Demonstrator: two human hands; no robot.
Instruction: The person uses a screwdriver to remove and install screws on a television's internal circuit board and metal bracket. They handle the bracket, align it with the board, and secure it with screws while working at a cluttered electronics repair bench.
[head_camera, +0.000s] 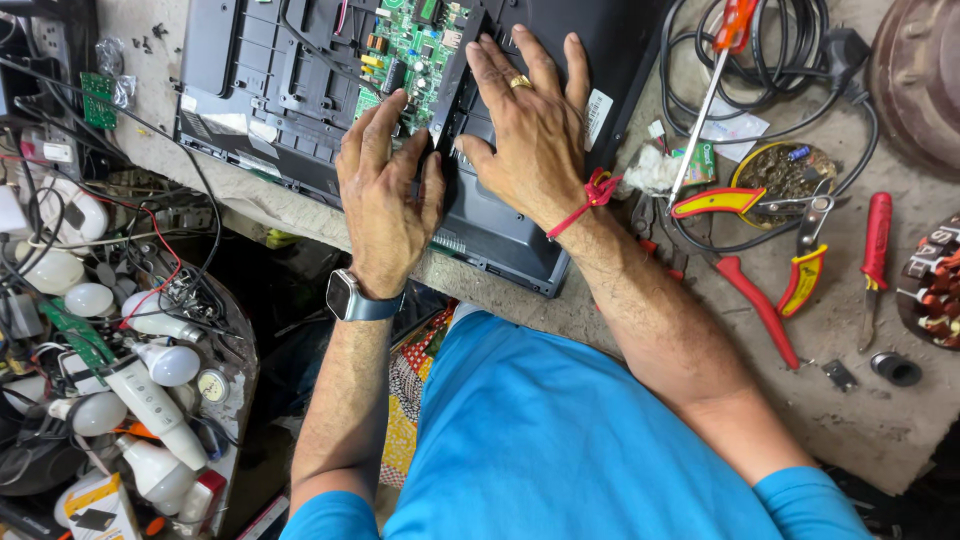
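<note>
Observation, head view. Landmark: the black device casing (500, 225) lying back-side up on the grey tabletop (860, 420), its rear partly open.

Left hand (385, 195): palm down, fingers spread and flat on the casing, fingertips at the lower edge of the green circuit board (415, 45) that shows inside the casing. Grip released; nothing held. A grey-banded wristwatch (350, 297) sits on this wrist.

Right hand (530, 130): palm down just right of the left hand, thumbs nearly meeting, fingers splayed over the dark cover panel of the casing. Grip released; it presses flat and clasps nothing. A gold ring (520, 82) on one finger, a red thread (590, 198) tied at the wrist.

Right of the casing, on the tabletop: a screwdriver with an orange handle (715, 85) lying across a coil of black cable (770, 50); a round tin of small parts (785, 170); red-and-yellow pliers (800, 265); a second, red-handled screwdriver (875, 260) further right.

Left of and below the casing, off the tabletop: a heap of white bulbs (140, 380) tangled with wires.

The person wears a blue shirt (560, 440), near the bottom of view, below the casing.
</note>
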